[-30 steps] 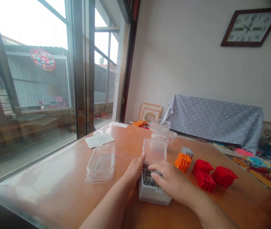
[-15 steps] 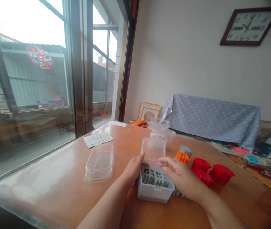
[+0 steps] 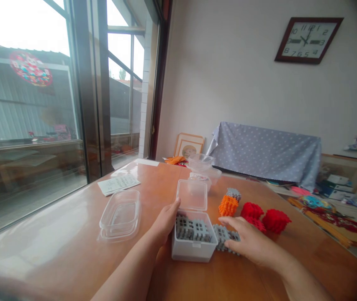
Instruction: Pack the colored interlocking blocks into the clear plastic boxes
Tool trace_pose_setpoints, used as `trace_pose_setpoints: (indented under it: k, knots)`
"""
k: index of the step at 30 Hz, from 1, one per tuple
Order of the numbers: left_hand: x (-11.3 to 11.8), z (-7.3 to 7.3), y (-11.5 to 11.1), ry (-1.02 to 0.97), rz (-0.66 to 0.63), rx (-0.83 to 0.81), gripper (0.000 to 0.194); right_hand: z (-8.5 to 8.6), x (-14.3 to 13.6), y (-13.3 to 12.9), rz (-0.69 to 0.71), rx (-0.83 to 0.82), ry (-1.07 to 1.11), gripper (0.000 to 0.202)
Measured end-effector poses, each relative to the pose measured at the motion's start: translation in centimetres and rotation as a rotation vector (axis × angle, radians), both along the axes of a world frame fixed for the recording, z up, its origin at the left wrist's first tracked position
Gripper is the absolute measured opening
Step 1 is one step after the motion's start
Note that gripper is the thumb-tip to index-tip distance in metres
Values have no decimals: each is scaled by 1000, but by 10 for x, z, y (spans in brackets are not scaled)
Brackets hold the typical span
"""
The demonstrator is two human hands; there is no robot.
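Clear box sits on the brown table w/ gray blocks inside, lid flipped up at its far edge. L hand is at the box's left side, thumb up by the rim; fingers mostly hidden from me, so can't tell if it's clamped on. R hand is just right of the box, thumb & fingers apart over a gray stack close beside it; can't tell if they touch. Orange block, small gray block & red blocks are beyond the box, to its right. Clear tray: left of the box.
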State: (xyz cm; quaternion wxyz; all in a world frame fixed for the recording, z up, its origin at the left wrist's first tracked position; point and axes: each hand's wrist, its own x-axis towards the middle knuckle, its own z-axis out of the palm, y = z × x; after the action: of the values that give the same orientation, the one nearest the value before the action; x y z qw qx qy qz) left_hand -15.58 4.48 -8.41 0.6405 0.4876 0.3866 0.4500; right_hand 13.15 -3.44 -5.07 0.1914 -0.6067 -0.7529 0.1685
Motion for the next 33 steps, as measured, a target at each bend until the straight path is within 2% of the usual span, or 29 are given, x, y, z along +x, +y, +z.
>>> trace_pose_setpoints:
  k: [5, 9, 12, 17, 20, 23, 26, 33]
  knots:
    - [1, 0, -1, 0, 12, 5, 69, 2, 1, -1, -2, 8, -5, 54]
    - [1, -1, -1, -29, -2, 4, 68, 14, -1, -3, -37, 67, 13, 51]
    - [1, -2, 0, -49, -9, 2, 67, 27, -18, -4, -27, 146, 41, 48]
    - [1, -5, 3, -11, 28, 29, 68, 42, -60, 0, 82, 189, 22, 40]
    - [0, -4, 4, 13, 28, 55, 72, 41, -74, 4, 131, 200, -9, 39]
    - [1, -2, 2, 33, 23, 67, 75, 39, -78, 7, 157, 207, -42, 42]
    - [1, 0, 1, 45, 26, 79, 77, 37, -79, 5, 154, 225, -46, 35]
    - [1, -3, 4, 38, 40, 83, 70, 34, -88, -3, 179, 175, -85, 25]
